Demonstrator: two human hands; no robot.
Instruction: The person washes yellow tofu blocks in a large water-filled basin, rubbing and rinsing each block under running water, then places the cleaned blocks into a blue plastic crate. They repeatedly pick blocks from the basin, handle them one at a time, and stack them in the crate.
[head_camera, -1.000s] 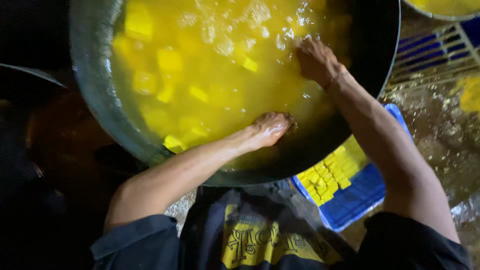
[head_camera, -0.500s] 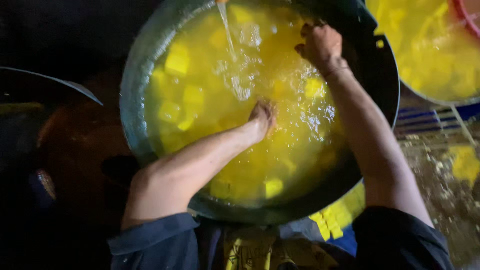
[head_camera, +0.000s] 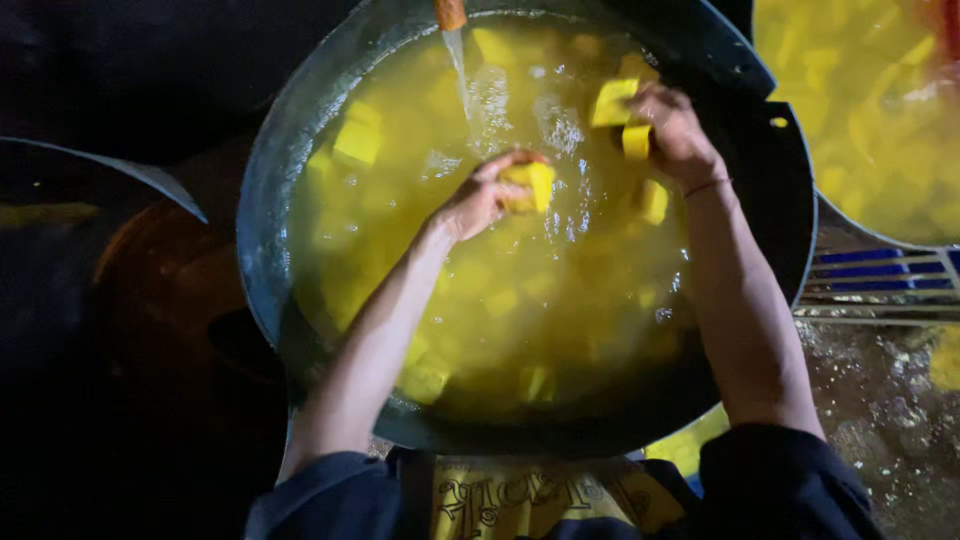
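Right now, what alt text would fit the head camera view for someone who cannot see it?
Two bare hands lift yellow cubes out of a big round metal basin of cloudy yellow water: the left hand holds one yellow cube, the right hand holds two. A thin stream of water pours in.

The person wears a dark blue shirt with short sleeves (head_camera: 790, 480) that stop near the elbows, so both arms are bare. A thin red string (head_camera: 706, 186) goes around the right wrist. Near the bottom, a dark apron (head_camera: 520, 500) shows yellow curly writing.
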